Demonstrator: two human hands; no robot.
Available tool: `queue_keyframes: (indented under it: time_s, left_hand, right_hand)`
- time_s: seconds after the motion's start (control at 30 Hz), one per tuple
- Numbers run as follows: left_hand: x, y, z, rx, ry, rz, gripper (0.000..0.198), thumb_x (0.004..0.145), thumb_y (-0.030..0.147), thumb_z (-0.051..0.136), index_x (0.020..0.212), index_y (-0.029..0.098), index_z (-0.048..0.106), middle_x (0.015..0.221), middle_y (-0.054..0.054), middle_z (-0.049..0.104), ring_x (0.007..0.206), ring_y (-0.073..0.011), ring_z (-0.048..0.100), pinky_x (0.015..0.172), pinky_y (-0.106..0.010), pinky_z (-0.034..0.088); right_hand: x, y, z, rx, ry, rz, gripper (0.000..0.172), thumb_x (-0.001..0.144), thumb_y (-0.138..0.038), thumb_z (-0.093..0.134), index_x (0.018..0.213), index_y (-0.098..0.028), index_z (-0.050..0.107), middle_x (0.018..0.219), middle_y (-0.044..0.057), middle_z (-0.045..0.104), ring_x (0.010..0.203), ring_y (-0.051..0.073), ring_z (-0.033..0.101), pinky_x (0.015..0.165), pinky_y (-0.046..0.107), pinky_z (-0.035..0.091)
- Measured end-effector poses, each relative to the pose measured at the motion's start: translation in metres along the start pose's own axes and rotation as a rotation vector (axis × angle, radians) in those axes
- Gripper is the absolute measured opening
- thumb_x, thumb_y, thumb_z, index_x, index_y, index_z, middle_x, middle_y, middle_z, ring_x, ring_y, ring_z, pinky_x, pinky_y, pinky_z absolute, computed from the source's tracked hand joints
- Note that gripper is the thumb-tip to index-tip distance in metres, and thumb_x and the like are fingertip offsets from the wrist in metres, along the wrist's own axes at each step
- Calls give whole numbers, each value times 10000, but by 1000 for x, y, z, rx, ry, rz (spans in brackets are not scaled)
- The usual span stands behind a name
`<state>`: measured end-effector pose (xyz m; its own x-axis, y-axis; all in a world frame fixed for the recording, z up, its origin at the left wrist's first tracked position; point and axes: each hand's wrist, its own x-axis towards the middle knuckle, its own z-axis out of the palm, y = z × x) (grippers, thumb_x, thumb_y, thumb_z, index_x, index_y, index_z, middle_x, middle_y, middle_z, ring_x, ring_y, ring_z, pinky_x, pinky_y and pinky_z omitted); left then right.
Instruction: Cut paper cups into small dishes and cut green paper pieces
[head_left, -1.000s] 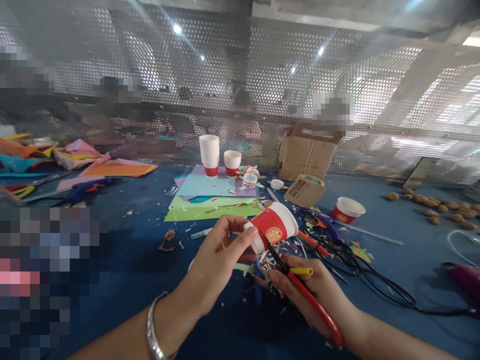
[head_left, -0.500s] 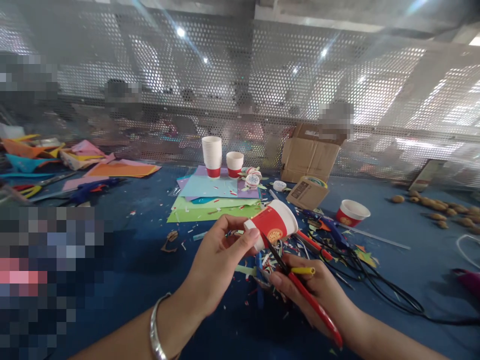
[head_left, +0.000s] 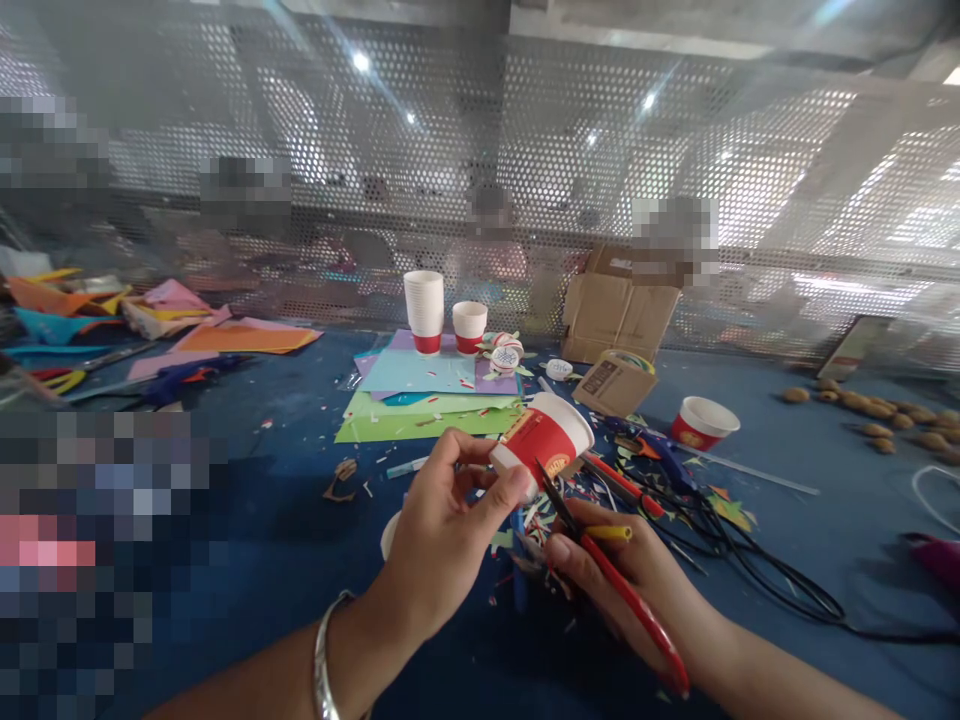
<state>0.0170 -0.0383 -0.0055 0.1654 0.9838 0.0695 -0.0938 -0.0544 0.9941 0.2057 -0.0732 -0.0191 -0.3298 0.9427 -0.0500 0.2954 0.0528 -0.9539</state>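
A red and white paper cup (head_left: pixel 534 440) lies tilted on its side in the air, its mouth facing up and right. My left hand (head_left: pixel 442 530) is closed on the cup's base end, thumb in front and fingers behind. My right hand (head_left: pixel 645 575) is closed around red-handled scissors (head_left: pixel 626 590). The dark blade tips are at the cup's lower side, by its yellow emblem; I cannot tell whether they cut in. A short yellow piece (head_left: pixel 609 533) sticks out by my right fingers. Beside my left wrist, a white rounded edge (head_left: pixel 389 537) shows, mostly hidden.
Stacked paper cups (head_left: pixel 424 310) and a shorter stack (head_left: pixel 469 328) stand on coloured sheets (head_left: pixel 420 424). Another cup (head_left: pixel 703 424) sits right, near a blue glue gun (head_left: pixel 670 465) and black cable (head_left: pixel 787 590). Paper scraps litter the blue table. Cardboard (head_left: pixel 622 310) leans against a perforated screen.
The cup has turned slightly in my left hand, and the scissors have shifted a little right with my right hand. The white rounded edge beside my left wrist has come into sight.
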Motion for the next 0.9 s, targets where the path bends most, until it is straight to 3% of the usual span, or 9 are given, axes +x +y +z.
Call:
queue_keyframes:
  time_s: [0.17,0.37,0.53,0.7,0.9]
  left_hand:
    - [-1,1,0,17,-18,-52,370,837,487,723,1023,209,566,932,-48,707,820,-178,663,722,-316,527]
    - [0,-2,-2,9,-58,-45,341,856,508,691,961,203,583,885,-38,687,785,-176,658,727,-329,545]
    - [1,-2,-2,29,-69,-61,360,851,519,698,958,198,576,904,-44,680,790,-174,655,732,-334,543]
    - [2,-2,0,-1,-70,-94,360,851,521,696,959,202,566,909,-48,699,800,-178,659,737,-330,540]
    - [1,-2,1,15,-41,-91,373,831,516,719,953,200,562,904,-42,693,790,-168,660,724,-306,536]
  right_hand:
    - [-2,1,-1,22,16,-19,327,941,-507,603,899,-183,598,734,-7,548,631,118,455,559,236,380]
    - [-3,1,-2,23,-24,22,351,940,-529,594,894,-182,567,697,-18,528,561,94,401,479,224,312]
    - [-4,3,0,45,-13,9,381,936,-535,599,826,-179,522,726,-20,506,610,96,384,516,229,314]
    - [-4,3,0,31,-13,37,389,951,-552,563,949,-164,586,697,-34,473,576,93,368,478,225,285]
    - [-1,1,0,33,0,17,385,942,-530,592,912,-147,596,762,-1,560,654,111,449,565,226,371]
